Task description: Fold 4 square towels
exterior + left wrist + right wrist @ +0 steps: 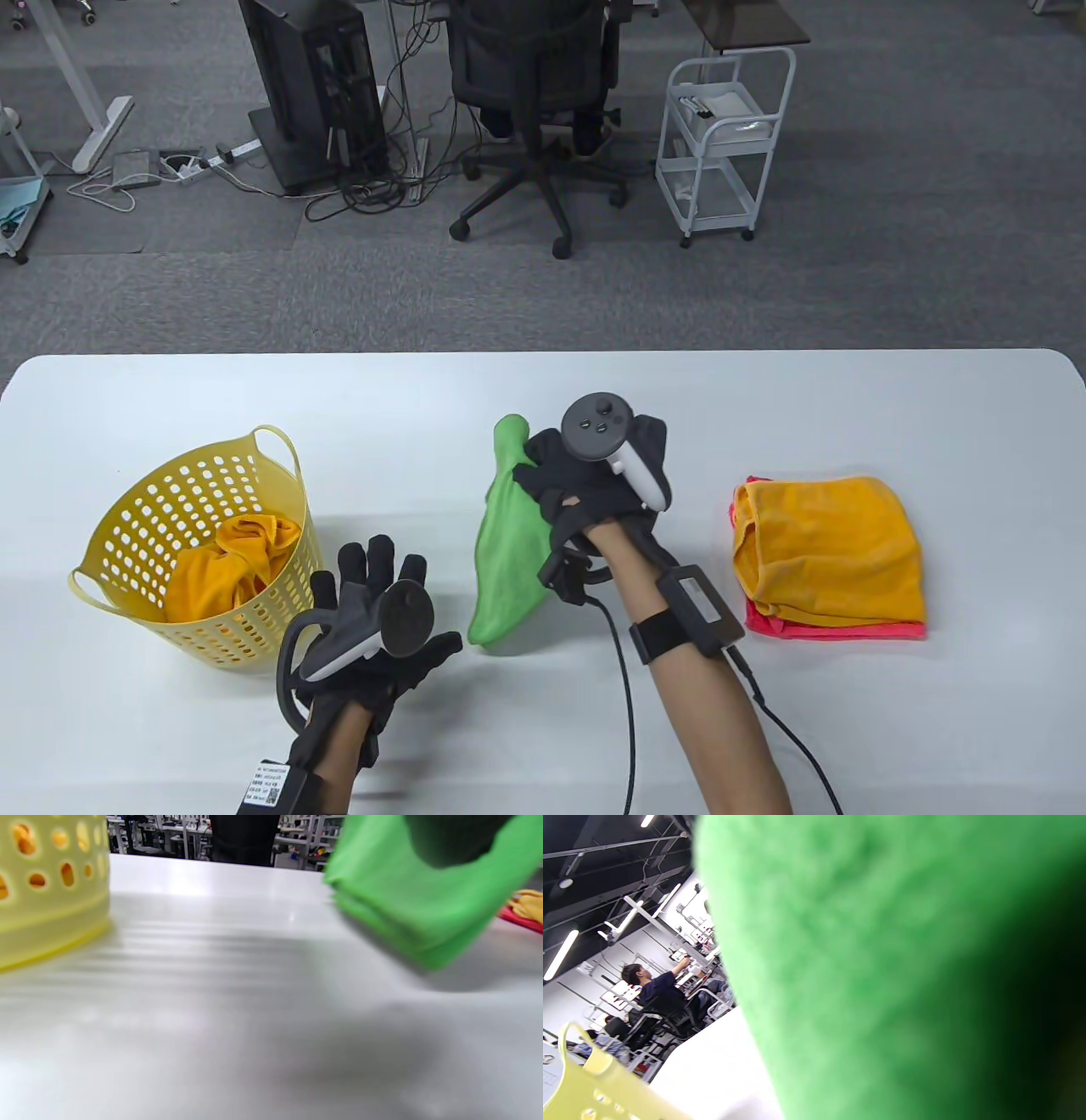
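Fingers of your right hand [594, 488] are curling around the upper part of the green towel [505, 552], holding it above the middle of the desk [543, 399] while its lower end is hanging near the surface. Your left hand [373, 620] is spreading open, holding nothing, between the towel and the yellow basket [127, 552]. On the right, an orange towel [836, 552] is lying folded on a pink one [836, 630]. Only the table view is showing the crumpled orange cloth [229, 564] in the basket; your right wrist view is mostly showing blurred green.
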Motion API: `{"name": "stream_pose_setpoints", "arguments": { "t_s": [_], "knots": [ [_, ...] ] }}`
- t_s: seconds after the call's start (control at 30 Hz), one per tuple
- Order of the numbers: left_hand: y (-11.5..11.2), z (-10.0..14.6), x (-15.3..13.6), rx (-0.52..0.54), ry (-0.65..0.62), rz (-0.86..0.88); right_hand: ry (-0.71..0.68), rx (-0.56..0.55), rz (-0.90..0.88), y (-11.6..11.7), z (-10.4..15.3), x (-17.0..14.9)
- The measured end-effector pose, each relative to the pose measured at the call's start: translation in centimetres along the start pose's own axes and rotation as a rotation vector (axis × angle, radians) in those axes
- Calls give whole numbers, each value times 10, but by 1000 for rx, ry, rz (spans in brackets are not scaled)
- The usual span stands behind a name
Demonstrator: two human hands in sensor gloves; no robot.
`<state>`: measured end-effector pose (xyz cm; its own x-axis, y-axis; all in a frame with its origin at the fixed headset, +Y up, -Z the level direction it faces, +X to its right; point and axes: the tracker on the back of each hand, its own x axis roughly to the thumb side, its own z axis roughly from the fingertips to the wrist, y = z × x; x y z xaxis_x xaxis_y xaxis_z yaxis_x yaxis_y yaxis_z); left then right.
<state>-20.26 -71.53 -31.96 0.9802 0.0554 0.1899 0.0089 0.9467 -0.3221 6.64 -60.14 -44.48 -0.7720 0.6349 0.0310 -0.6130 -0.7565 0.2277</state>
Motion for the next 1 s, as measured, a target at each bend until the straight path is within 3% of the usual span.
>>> {"name": "stream_pose_setpoints", "arguments": {
  "t_s": [0.23,0.4,0.57,0.67,1.0],
  "knots": [
    [-1,-3,2,-4,-9,-2,118,-73,-7,-98,31,-58],
    [-1,-3,5,-8,-26,-5,194,-104,-39,-133,44,-105],
    [-3,-4,8,-12,-26,-17,201,-100,-104,-150,47,-145],
    [-2,-3,7,-10,-22,-9,260,-106,-123,-160,50,-186],
    [-5,-8,2,-21,2,-5,467,-149,83,-147,51,-274]
  ]
}}
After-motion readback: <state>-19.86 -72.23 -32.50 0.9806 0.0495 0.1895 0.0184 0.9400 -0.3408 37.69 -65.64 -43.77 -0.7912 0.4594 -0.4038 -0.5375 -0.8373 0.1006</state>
